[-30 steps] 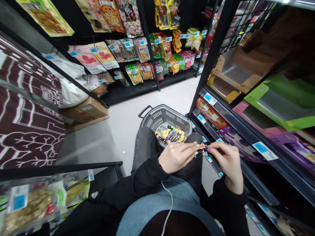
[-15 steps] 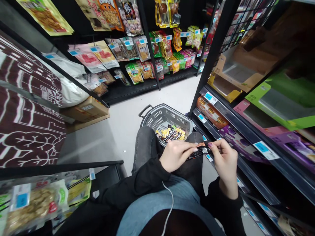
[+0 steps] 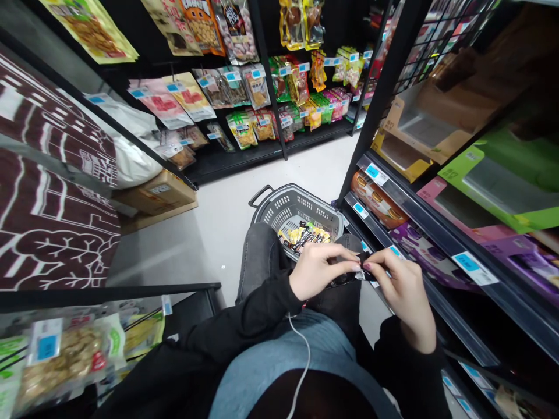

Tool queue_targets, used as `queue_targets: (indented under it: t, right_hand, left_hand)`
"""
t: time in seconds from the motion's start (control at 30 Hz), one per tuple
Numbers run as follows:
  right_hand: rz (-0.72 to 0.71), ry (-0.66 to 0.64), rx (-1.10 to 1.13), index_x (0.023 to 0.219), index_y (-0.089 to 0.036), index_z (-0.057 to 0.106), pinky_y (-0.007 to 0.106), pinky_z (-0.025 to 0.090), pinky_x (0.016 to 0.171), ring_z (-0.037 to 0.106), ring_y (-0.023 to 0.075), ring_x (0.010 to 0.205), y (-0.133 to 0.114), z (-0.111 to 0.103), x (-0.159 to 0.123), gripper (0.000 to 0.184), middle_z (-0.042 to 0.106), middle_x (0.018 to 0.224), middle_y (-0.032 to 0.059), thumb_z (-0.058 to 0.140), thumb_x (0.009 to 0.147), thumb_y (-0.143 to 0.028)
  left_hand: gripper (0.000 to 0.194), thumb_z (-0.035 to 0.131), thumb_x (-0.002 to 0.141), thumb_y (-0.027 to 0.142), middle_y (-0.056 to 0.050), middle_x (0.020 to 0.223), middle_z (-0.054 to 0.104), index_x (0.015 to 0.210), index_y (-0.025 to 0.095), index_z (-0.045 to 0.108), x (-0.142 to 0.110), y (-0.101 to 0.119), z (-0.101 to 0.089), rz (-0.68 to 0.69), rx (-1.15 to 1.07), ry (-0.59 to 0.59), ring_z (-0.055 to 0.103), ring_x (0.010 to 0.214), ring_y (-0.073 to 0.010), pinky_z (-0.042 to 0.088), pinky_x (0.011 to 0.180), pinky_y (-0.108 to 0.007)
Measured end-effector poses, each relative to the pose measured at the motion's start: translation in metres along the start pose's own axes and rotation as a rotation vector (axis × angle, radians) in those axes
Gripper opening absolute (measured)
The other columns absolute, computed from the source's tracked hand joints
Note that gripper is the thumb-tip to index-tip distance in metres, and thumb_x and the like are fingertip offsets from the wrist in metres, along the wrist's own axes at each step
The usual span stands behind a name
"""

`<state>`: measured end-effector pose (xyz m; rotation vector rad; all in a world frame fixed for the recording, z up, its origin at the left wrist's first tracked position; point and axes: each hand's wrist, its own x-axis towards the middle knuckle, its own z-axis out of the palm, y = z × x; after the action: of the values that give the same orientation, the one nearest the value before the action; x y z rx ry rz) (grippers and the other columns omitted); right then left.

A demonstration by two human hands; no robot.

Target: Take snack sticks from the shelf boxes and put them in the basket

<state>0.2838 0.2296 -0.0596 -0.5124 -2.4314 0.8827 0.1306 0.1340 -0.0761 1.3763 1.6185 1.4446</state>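
My left hand (image 3: 318, 269) and my right hand (image 3: 399, 285) meet in front of me above my knee, both pinching a small dark snack packet (image 3: 351, 274) between their fingertips. The packet is mostly hidden by the fingers. Just beyond the hands a grey plastic shopping basket (image 3: 283, 209) stands on the floor, holding several small yellow and dark packets (image 3: 305, 235). My knee in grey jeans (image 3: 262, 256) sits against the basket's near side.
Black shelves on the right (image 3: 419, 227) carry boxed goods and blue price tags. Hanging snack bags (image 3: 244, 93) fill the far rack. A cardboard box (image 3: 157, 195) and a white sack (image 3: 131, 157) lie at left. Pale floor (image 3: 209, 227) runs between.
Both hands have stayed together on the packet, working it slightly between the fingertips; the view has shifted a little to the left and down.
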Motion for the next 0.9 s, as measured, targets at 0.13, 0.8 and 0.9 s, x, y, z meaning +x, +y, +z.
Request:
queue_targets:
  t: [0.13, 0.8, 0.9]
  right_hand:
    - [-0.062, -0.118, 0.038, 0.079, -0.022, 0.057, 0.022, 0.042, 0.057, 0.059, 0.0104, 0.057, 0.005, -0.008, 0.008, 0.013, 0.065, 0.070, -0.0020, 0.049, 0.089, -0.024]
    - [0.128, 0.336, 0.035, 0.068, -0.020, 0.066, 0.025, 0.043, 0.055, 0.057, 0.0127, 0.054, 0.017, 0.015, 0.029, 0.019, 0.065, 0.062, -0.0009, 0.060, 0.081, -0.032]
    - [0.191, 0.384, 0.068, 0.067, -0.019, 0.066, 0.024, 0.040, 0.052, 0.052, 0.0113, 0.050, 0.026, 0.011, 0.031, 0.020, 0.061, 0.057, -0.0022, 0.062, 0.079, -0.035]
  left_hand:
    - [0.032, 0.070, 0.070, 0.041, 0.002, 0.060, 0.063, 0.082, 0.012, 0.064, 0.005, -0.006, -0.003, -0.333, -0.347, -0.223, 0.053, 0.051, -0.0078, 0.040, 0.051, -0.019]
    - [0.030, 0.075, 0.065, 0.034, -0.007, 0.080, 0.072, 0.081, 0.010, 0.066, -0.023, -0.032, -0.011, -0.542, -0.500, -0.354, 0.068, 0.075, -0.0192, 0.053, 0.068, -0.028]
    - [0.031, 0.077, 0.064, 0.030, -0.011, 0.088, 0.073, 0.084, 0.010, 0.065, -0.030, -0.036, -0.013, -0.618, -0.605, -0.378, 0.070, 0.081, -0.0216, 0.056, 0.070, -0.029]
